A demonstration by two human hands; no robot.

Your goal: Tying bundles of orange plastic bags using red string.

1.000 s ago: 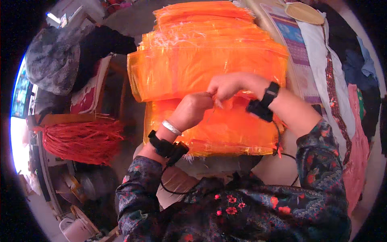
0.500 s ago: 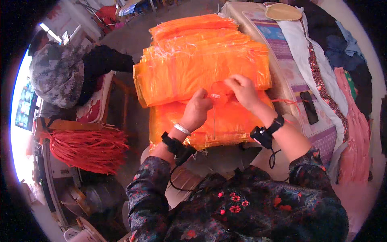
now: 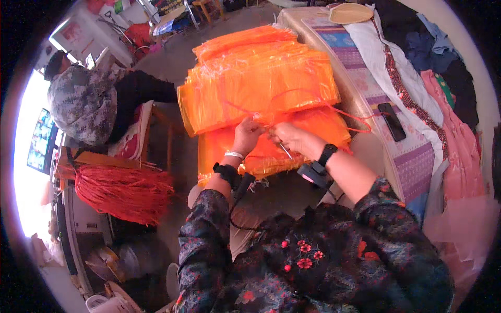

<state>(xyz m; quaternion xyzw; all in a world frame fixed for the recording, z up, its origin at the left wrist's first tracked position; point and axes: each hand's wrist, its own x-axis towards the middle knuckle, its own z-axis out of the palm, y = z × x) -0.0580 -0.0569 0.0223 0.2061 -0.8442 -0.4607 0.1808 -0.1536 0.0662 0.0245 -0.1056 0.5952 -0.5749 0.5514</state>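
A stack of folded orange woven-mesh bags (image 3: 261, 86) lies in front of me, its layers stepped. Over its near part, my left hand (image 3: 248, 134) is closed, fingertips pinched on a red plastic strip (image 3: 237, 107) at the bags. Close beside it, my right hand (image 3: 289, 137) is closed around a thin metal needle-like rod (image 3: 285, 151), whose end sticks out toward me below the fingers. The strip's other length curves over the stack to the right. The exact point where the fingertips meet is too small to make out.
A bundle of red strips (image 3: 122, 190) hangs at the left, beside a seated person (image 3: 86, 101) in a camouflage jacket. At the right, a covered bed or bench (image 3: 360, 68) bears a black phone (image 3: 391, 121), clothes and a round woven tray (image 3: 352, 13).
My right hand has come down and in toward the left one, and the rod now slants from its fingers. The red strip, earlier bunched between my hands, now loops across the stack.
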